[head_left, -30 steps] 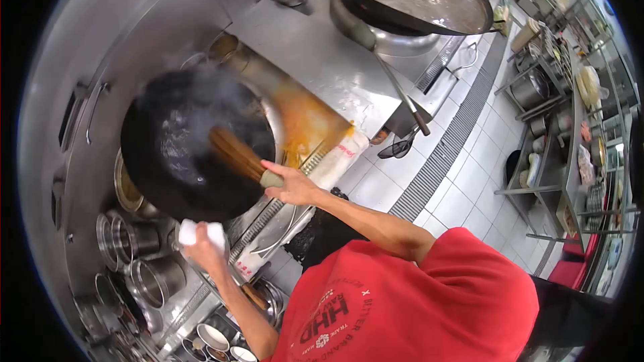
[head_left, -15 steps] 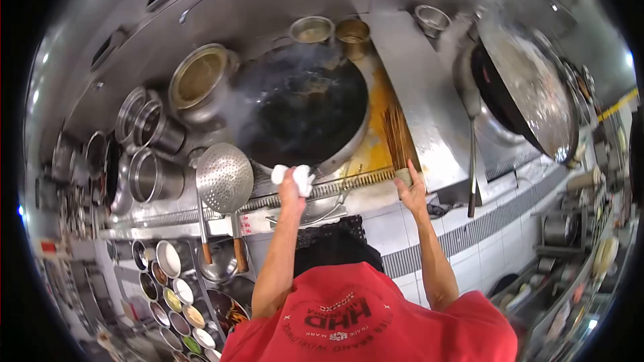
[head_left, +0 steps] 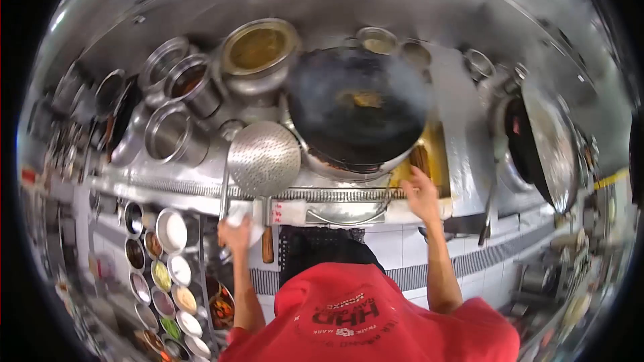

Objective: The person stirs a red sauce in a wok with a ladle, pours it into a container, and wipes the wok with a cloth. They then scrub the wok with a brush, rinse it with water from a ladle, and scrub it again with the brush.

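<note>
Wok: large, black, wide-mouthed (head_left: 355, 121), set at the rear of the ledge; pale haze hangs over it and a brownish patch shows near its middle. Judged hot, so a wrist or cloth against its rim could scorch.
Left hand: (head_left: 233, 236), at the front edge, fingers closed on a white cloth (head_left: 253, 224), beside the metal handle (head_left: 225, 194) of the skimmer; whether they also grip that handle is hidden. A slack hold with cloth in between could let it slip.
Skimmer: round, perforated (head_left: 263, 159), lying near the wok's left side. A knock on its handle could swing the broad head against the wok.
Right hand: (head_left: 421, 196), over the front edge, fingertips close to the brown brush (head_left: 419, 159); blurred, so I cannot tell whether they are spread, pressed together or pinching it.
Brush: slim, on or just above the yellow-stained strip (head_left: 437, 154) right of the wok (contact unclear). Slick residue there, if wet, could make it slide; bristles too near the burner could singe.
Wooden handle: (head_left: 267, 245), jutting past the front edge, near the left hand. A sleeve or hip could catch it and tip its tool down.
Pot: brown contents (head_left: 255, 48), behind the skimmer; a hard bump could spill them.
</note>
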`<state>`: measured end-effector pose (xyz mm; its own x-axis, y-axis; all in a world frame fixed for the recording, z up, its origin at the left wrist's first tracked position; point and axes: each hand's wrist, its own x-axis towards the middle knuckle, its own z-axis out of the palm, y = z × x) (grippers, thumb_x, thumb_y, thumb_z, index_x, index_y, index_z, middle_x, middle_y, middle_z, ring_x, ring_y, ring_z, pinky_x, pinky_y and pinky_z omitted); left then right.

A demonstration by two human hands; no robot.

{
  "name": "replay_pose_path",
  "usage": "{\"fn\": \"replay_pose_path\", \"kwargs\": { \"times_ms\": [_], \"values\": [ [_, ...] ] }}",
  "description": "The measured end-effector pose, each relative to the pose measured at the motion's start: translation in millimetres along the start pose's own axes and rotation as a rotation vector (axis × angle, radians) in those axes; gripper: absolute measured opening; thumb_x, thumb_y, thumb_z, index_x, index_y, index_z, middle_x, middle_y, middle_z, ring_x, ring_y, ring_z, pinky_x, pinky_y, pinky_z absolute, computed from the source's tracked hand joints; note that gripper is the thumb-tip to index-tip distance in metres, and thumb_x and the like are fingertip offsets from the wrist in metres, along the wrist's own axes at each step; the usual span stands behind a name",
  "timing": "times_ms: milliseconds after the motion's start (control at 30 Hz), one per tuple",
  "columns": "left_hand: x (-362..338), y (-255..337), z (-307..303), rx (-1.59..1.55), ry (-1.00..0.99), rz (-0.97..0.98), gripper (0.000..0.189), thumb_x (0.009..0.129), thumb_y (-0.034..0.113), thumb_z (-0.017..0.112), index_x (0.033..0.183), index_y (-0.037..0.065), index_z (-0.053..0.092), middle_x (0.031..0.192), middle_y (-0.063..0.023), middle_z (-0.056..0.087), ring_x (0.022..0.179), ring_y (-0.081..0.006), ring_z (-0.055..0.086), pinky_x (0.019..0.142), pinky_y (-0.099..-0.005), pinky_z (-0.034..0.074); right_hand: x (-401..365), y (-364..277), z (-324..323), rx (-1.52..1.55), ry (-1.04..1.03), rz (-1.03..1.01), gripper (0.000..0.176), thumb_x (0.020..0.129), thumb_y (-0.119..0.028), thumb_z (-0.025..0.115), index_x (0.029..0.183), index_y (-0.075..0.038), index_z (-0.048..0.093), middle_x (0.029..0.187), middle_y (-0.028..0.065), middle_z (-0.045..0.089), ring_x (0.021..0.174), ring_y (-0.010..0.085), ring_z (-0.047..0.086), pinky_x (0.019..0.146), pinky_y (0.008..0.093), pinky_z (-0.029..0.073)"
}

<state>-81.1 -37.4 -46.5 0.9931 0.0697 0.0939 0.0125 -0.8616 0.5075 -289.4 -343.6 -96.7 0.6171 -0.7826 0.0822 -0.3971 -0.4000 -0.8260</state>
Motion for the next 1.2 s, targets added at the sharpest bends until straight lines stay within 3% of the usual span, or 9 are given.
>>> {"fn": "replay_pose_path", "kwargs": {
  "times_ms": [100, 233, 333, 533, 733, 900, 1033, 1100, 1200],
  "values": [
    [12, -33, -3, 0.259, -0.285, 0.092, 0.08, 0.058, 0.049, 0.074, 0.117, -0.001, 0.052, 0.126, -0.023, 0.041, 0.117, -0.0403, 0.039, 0.094, -0.0468, 0.036, 0, -54, 67, 0.018, -0.083, -0.297, 0.035, 0.079, -0.017, 0.066, 0.108, 0.0, 0.057, 0.107, 0.0128, 0.061, 0.089, 0.0219, 0.059, 0.08, 0.0337, 0.048],
    [31, -66, 4, 0.143, -0.418, 0.104, 0.062, 0.061, 0.029, 0.073, 0.11, -0.004, 0.055, 0.114, -0.021, 0.052, 0.099, -0.0367, 0.054, 0.085, -0.0439, 0.044, -13, -133, 148, 0.17, -0.578, -0.135, 0.05, 0.079, -0.025, 0.067, 0.122, -0.005, 0.052, 0.098, 0.0112, 0.062, 0.088, 0.0217, 0.059, 0.079, 0.0321, 0.046],
    [44, -78, -9, -0.634, -0.542, 0.06, 0.049, 0.062, 0.01, 0.065, 0.107, -0.005, 0.055, 0.084, -0.0124, 0.063, 0.07, -0.0257, 0.063, 0.066, -0.0338, 0.051, -20, -166, 203, 0.242, -0.791, -0.097, 0.055, 0.081, -0.028, 0.065, 0.126, -0.003, 0.047, 0.1, 0.0111, 0.061, 0.088, 0.0211, 0.059, 0.08, 0.0301, 0.045],
    [14, -63, 3, -1.614, -0.768, -0.348, 0.054, 0.069, 0.011, 0.065, 0.118, -0.002, 0.047, 0.101, -0.0127, 0.059, 0.086, -0.0223, 0.061, 0.077, -0.0347, 0.051, -18, -197, 273, 0.903, -1.215, 0.368, 0.044, 0.08, -0.023, 0.06, 0.117, 0.001, 0.051, 0.096, 0.0121, 0.064, 0.089, 0.0176, 0.06, 0.081, 0.0286, 0.046],
    [17, -15, 30, -2.163, -1.155, -0.21, 0.069, 0.072, 0.04, 0.059, 0.127, 0.003, 0.04, 0.132, -0.0301, 0.036, 0.123, -0.0397, 0.037, 0.099, -0.0491, 0.033, 95, -207, 194, 0.532, -0.654, 0.144, 0.027, 0.079, -0.009, 0.062, 0.101, 0.002, 0.049, 0.074, 0.0127, 0.061, 0.052, 0.0164, 0.057, 0.046, 0.0279, 0.049],
    [8, -31, 34, -2.299, -1.284, -0.219, 0.08, 0.074, 0.041, 0.06, 0.138, 0.008, 0.026, 0.115, -0.0291, 0.048, 0.092, -0.0335, 0.056, 0.075, -0.0408, 0.049, 205, -210, 207, -0.352, -0.153, -0.451, 0.028, 0.073, -0.011, 0.062, 0.096, 0.003, 0.054, 0.064, 0.0105, 0.059, 0.051, 0.0185, 0.057, 0.049, 0.0361, 0.047],
    [-12, -28, 22, -2.016, -0.852, -0.23, 0.086, 0.073, 0.044, 0.066, 0.14, 0.012, 0.022, 0.104, -0.0189, 0.053, 0.075, -0.0262, 0.055, 0.06, -0.0368, 0.047, 230, -219, 229, -0.442, -0.193, -0.248, 0.022, 0.075, -0.012, 0.057, 0.092, 0.001, 0.054, 0.068, 0.0107, 0.061, 0.058, 0.0203, 0.06, 0.053, 0.0366, 0.047],
    [-18, -30, 19, -1.955, -0.711, -0.308, 0.086, 0.074, 0.045, 0.066, 0.14, 0.011, 0.023, 0.102, -0.016, 0.055, 0.076, -0.0264, 0.057, 0.061, -0.0375, 0.049, 248, -220, 232, 0.388, -0.839, 0.186, 0.018, 0.078, -0.012, 0.053, 0.092, 0.0, 0.054, 0.065, 0.0064, 0.057, 0.057, 0.016, 0.056, 0.051, 0.0301, 0.044],
    [-28, -32, 8, -1.91, -0.635, -0.376, 0.084, 0.077, 0.045, 0.064, 0.14, 0.009, 0.023, 0.101, -0.0131, 0.056, 0.081, -0.0249, 0.059, 0.065, -0.0365, 0.051, 247, -214, 237, 1.425, -1.07, 0.526, 0.012, 0.082, -0.01, 0.05, 0.08, -0.001, 0.057, 0.055, 0.0036, 0.049, 0.048, 0.0153, 0.048, 0.045, 0.0263, 0.039]
  ]
}}
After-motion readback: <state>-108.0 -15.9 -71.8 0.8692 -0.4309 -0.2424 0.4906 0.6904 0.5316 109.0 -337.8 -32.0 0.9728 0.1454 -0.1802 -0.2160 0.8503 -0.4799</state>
